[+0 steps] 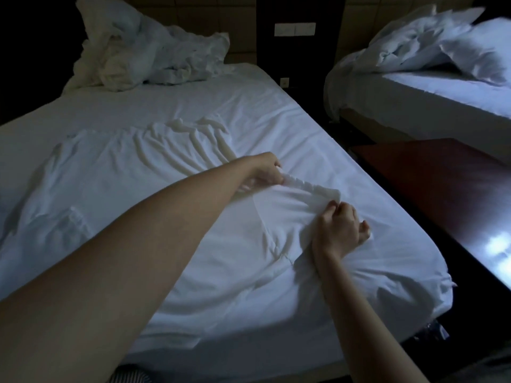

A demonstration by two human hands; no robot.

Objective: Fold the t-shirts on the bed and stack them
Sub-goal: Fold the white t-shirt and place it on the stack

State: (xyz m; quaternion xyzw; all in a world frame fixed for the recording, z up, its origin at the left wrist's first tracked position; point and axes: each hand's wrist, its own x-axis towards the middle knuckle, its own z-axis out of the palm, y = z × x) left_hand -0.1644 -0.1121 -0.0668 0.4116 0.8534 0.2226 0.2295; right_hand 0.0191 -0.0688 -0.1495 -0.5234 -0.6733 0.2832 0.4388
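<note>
A white t-shirt [276, 217] lies on the white bed [138, 111] near its right side, hard to tell from the sheet in the dim light. My left hand [265, 168] pinches a bunched edge of the t-shirt at its far end. My right hand [341, 228] grips the same edge nearer to me, fingers closed on the cloth. The rolled edge runs taut between both hands. More white cloth [83, 175], wrinkled and spread out, covers the middle and left of the bed; whether it is another t-shirt is unclear.
A heap of crumpled white bedding [149, 51] sits at the head of the bed. A dark wooden table [442, 189] stands close on the right. Beyond it a second bed [431, 98] holds pillows [475, 48].
</note>
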